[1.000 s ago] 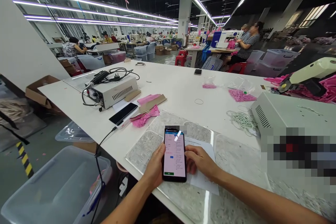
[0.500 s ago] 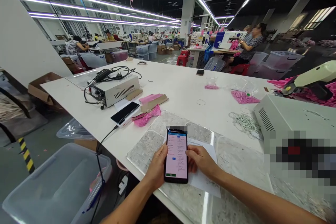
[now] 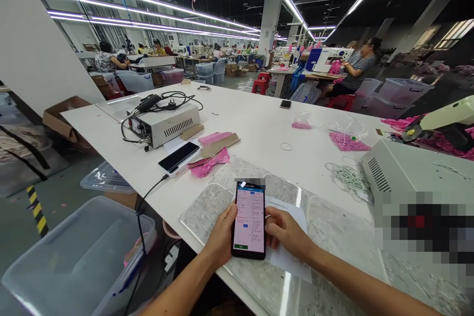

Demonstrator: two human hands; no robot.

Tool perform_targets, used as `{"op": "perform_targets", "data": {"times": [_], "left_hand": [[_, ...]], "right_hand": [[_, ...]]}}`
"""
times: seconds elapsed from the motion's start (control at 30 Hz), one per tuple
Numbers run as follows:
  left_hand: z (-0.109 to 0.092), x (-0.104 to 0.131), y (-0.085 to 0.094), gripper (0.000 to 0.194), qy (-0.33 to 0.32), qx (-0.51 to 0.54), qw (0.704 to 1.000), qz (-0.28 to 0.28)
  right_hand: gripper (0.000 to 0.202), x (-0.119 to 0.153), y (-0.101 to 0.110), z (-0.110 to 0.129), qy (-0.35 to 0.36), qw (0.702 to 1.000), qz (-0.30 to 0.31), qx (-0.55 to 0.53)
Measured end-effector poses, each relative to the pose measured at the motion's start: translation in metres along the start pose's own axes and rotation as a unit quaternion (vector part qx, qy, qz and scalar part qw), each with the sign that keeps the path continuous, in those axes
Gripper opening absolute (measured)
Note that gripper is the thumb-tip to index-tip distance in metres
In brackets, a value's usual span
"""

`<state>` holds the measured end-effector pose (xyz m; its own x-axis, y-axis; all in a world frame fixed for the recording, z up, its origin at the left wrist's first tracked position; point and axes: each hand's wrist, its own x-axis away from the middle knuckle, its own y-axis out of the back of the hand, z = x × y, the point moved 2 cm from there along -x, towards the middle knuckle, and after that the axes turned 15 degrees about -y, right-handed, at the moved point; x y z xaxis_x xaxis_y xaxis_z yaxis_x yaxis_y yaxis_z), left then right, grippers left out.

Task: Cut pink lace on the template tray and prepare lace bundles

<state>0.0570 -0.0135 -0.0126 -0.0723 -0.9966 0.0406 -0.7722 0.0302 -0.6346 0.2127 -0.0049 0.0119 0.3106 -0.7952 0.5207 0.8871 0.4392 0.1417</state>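
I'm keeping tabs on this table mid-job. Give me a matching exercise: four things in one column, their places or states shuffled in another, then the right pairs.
Things
1. Black smartphone with a pinkish lit screen
2. Tangle of thin pale green cords
3. Small black rectangular phone
4. Silver-grey vented metal box

Places or states
A. Has a black handpiece lying on top
B. Near the white table's far edge
C. Held in the left hand, right hand at its edge
D. Beside the pale grey-green vented metal box

Pairs: 1-C, 2-D, 3-B, 4-A
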Motion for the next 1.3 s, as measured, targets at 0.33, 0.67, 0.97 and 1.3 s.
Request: {"op": "perform_targets", "data": {"times": [0.33, 0.67, 0.97, 1.3], "left_hand": [[-0.001, 0.001, -0.001, 0.035, -0.04, 0.061, 0.996, -0.043], [0.0, 0.002, 0.003, 0.042, -0.074, 0.02, 0.995, -0.06], [-0.005, 0.004, 0.005, 0.045, -0.041, 0.037, 0.998, -0.039], [-0.007, 0.004, 0.006, 0.043, -0.018, 0.004, 0.998, -0.057]], "right_hand": [[0.069, 0.009, -0.025, -0.005, 0.03, 0.986, -0.074, 0.148], [0.074, 0.012, -0.037, 0.011, -0.021, 0.956, -0.168, 0.24], [0.075, 0.014, -0.026, -0.008, 0.044, 0.986, -0.1, 0.123], [0.06, 0.011, -0.012, -0.024, 0.042, 0.996, -0.078, 0.031]]}}
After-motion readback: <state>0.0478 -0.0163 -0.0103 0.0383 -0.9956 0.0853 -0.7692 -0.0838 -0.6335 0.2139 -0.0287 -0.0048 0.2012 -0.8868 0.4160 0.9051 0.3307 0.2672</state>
